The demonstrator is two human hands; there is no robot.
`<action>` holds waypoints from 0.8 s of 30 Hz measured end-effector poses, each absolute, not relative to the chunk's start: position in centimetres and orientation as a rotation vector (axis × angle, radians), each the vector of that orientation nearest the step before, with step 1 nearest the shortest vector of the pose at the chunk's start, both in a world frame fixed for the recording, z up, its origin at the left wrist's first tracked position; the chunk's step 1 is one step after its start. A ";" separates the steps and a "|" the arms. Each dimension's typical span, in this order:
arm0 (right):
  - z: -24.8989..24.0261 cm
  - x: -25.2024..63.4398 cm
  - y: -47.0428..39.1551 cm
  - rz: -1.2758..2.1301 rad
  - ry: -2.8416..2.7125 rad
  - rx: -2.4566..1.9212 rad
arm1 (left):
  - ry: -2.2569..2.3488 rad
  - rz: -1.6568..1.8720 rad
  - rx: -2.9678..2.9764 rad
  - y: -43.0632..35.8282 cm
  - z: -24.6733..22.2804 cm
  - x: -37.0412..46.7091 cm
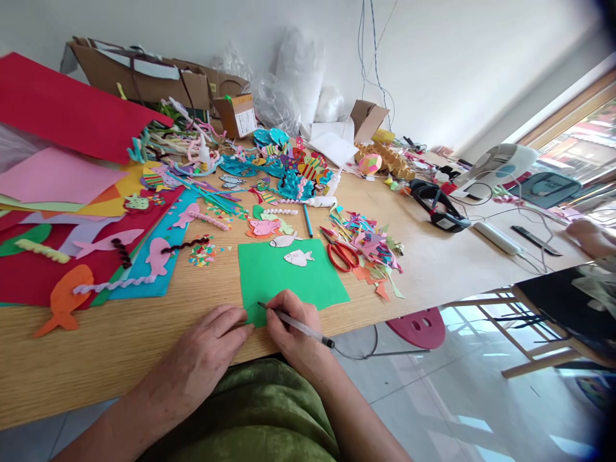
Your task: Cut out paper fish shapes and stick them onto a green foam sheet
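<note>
A green sheet of paper [289, 282] lies on the wooden table near its front edge. My right hand [294, 324] is closed around a pen [305, 328], whose tip meets the lower left part of the sheet. My left hand [216, 340] rests at the sheet's lower left corner, fingers close together and pressing on the paper's edge. A white fish cutout [298, 258] lies on the green sheet, and a second one [285, 240] lies across its top edge. Red scissors [342, 252] sit just right of the sheet.
Paper scraps [368, 240] are piled beyond the scissors. Stacked coloured paper [29, 269] with fish cutouts covers the left. A blue marker [308, 220] lies behind the sheet. Cardboard boxes [144, 80] stand at the back. Another person's hand [590, 237] shows at the far right.
</note>
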State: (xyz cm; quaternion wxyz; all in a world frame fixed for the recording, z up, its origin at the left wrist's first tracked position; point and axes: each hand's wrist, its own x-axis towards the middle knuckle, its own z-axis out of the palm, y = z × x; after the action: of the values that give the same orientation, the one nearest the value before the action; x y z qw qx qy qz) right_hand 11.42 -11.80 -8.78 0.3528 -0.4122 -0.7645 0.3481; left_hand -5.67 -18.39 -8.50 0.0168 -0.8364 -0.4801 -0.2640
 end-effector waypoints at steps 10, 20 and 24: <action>-8.6 11.6 -12.0 0.870 -1.996 -1.048 | -1.432 -0.778 -2.556 -18.4 -8.5 -5.7; -8.1 12.1 -12.1 0.969 -2.020 -1.010 | -1.493 -0.794 -2.600 -18.3 -8.5 -5.8; -8.0 12.1 -12.1 0.995 -1.993 -1.008 | -1.492 -0.812 -2.592 -18.3 -8.6 -5.8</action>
State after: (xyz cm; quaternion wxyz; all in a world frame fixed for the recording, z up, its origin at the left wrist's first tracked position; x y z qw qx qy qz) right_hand 12.15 -12.08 -8.05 0.3413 -0.3877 -0.7661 0.3825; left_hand -5.84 -18.34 -8.57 0.0212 -0.8363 -0.4813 -0.2619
